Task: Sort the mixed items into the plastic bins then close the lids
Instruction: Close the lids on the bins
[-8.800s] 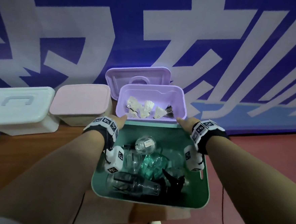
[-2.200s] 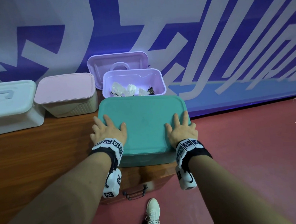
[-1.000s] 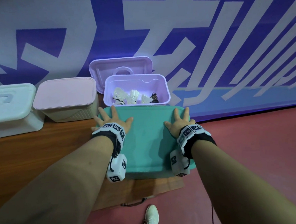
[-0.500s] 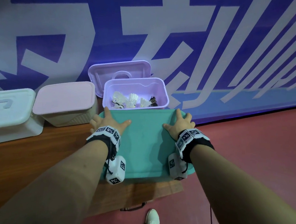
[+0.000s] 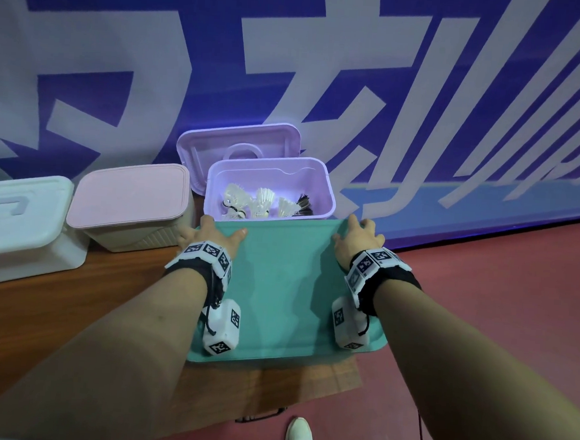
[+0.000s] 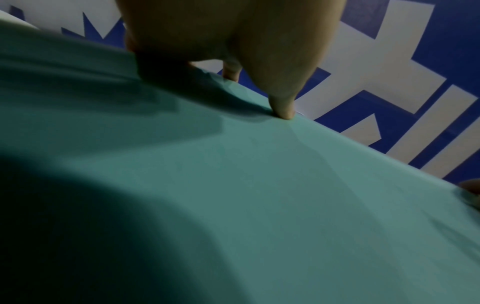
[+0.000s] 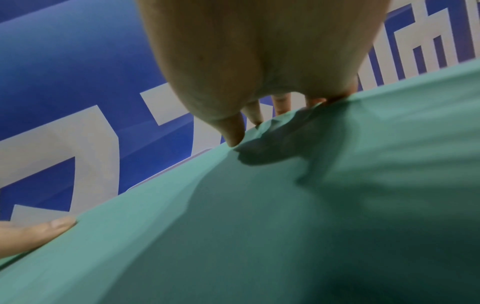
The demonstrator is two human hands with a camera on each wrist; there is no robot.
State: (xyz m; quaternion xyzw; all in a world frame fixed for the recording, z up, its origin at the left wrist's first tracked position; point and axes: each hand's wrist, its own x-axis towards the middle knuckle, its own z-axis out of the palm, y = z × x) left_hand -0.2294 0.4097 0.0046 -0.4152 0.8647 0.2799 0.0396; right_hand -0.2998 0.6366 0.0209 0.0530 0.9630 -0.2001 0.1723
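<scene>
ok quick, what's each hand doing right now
Left hand: open, pressing the far left corner of the green lid.
Right hand: open, pressing the lid's far right corner.

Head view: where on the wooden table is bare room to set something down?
Bare wood shows on the wooden table, in front of the white plastic bin and pink-lidded bin, left of the teal lid. The back row is crowded around the open lilac bin.
</scene>
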